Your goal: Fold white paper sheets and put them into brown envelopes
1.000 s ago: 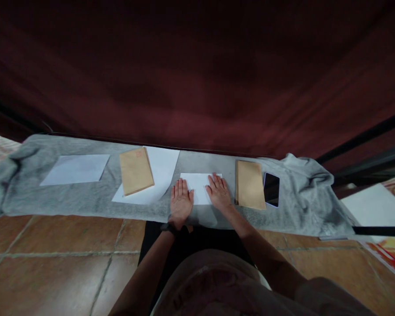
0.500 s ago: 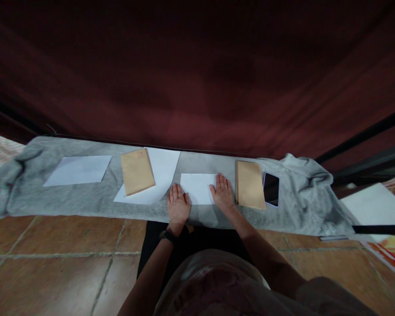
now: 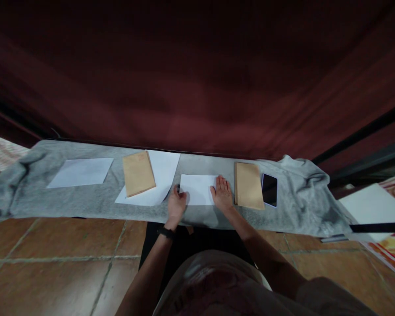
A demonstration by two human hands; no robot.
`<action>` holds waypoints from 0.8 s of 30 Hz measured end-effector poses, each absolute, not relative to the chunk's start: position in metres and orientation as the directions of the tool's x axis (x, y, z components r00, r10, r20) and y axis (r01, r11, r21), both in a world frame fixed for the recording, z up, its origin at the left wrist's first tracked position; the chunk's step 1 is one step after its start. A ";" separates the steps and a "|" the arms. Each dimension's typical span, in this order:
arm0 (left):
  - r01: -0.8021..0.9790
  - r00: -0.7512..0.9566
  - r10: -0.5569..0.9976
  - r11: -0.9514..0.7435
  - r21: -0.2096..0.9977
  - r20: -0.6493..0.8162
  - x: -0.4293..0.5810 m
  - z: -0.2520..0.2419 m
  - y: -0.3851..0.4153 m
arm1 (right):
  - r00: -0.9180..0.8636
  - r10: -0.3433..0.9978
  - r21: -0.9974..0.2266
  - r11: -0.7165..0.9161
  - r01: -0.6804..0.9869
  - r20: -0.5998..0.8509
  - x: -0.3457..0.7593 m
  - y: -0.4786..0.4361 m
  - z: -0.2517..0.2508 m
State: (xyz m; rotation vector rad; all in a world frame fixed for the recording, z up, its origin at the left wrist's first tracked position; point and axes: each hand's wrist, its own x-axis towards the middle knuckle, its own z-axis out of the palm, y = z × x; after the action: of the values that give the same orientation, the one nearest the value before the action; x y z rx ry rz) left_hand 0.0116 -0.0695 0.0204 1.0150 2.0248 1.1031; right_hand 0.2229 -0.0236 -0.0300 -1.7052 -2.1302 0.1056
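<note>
One envelope left of paper bears illegible print.

a black wristband, dark trousers and a greyish shirt with a dark reddish print are worn.

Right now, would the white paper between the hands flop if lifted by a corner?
Probably: the white paper looks thin, so it should bend and feel light. Pushed, it may drag: the right hand rests on its edge, and the gray cloth beneath looks fuzzy.
</note>
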 end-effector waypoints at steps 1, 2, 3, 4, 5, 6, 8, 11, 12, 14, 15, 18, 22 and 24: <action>0.209 -0.522 0.829 0.352 0.913 -0.200 0.010 0.022 -0.068 | -0.174 0.949 -0.310 0.254 0.916 0.263 0.224 -0.024 -0.029; 0.118 -0.525 0.819 0.339 0.933 -0.231 0.010 0.024 -0.067 | -0.183 0.946 -0.320 0.266 0.909 0.267 0.225 -0.026 -0.027; 0.063 -0.529 0.812 0.326 0.943 -0.246 0.009 0.027 -0.066 | -0.201 0.941 -0.338 0.290 0.895 0.274 0.226 -0.028 -0.026; 0.036 -0.533 0.808 0.318 0.947 -0.251 0.009 0.030 -0.067 | -0.230 0.932 -0.361 0.324 0.874 0.281 0.226 -0.033 -0.023; 0.021 -0.536 0.806 0.312 0.950 -0.253 0.010 0.033 -0.067 | -0.272 0.919 -0.385 0.369 0.846 0.285 0.225 -0.038 -0.021; -0.001 -0.539 0.802 0.305 0.952 -0.258 0.010 0.038 -0.068 | -0.325 0.902 -0.407 0.421 0.811 0.286 0.223 -0.045 -0.017; -0.040 -0.535 0.802 0.289 0.956 -0.265 0.013 0.050 -0.070 | -0.456 0.848 -0.431 0.529 0.731 0.269 0.215 -0.059 -0.008; -0.119 -0.470 0.847 0.220 0.968 -0.250 0.022 0.074 -0.071 | -0.554 0.791 -0.458 0.606 0.650 0.259 0.198 -0.073 0.012; -0.152 -0.435 0.871 0.180 0.972 -0.229 0.025 0.082 -0.072 | -0.516 0.815 -0.491 0.573 0.656 0.263 0.193 -0.074 0.020; -0.208 -0.363 0.916 0.100 0.973 -0.172 0.031 0.096 -0.072 | -0.396 0.875 -0.601 0.480 0.639 0.277 0.185 -0.069 0.037; -0.232 -0.327 0.934 0.070 0.970 -0.146 0.032 0.100 -0.073 | -0.329 0.903 -0.677 0.426 0.601 0.277 0.183 -0.065 0.045; -0.233 -0.327 0.932 0.083 0.969 -0.158 0.032 0.096 -0.075 | -0.097 0.972 -0.910 0.234 0.343 0.213 0.181 -0.051 0.067; -0.257 -0.356 0.848 0.315 0.914 -0.393 0.035 0.069 -0.082 | 0.127 0.992 -0.971 0.013 -0.238 -0.018 0.177 -0.043 0.076; -0.366 -0.240 0.866 0.338 0.867 -0.439 0.040 0.054 -0.086 | 0.153 0.985 -0.914 -0.017 -0.404 -0.086 0.174 -0.045 0.071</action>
State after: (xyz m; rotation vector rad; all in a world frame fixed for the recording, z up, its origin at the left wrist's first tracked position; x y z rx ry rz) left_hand 0.0402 -0.0859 0.0545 0.5044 1.3560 1.2479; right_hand 0.1738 -0.0447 0.0711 -1.0124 -0.7583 1.2914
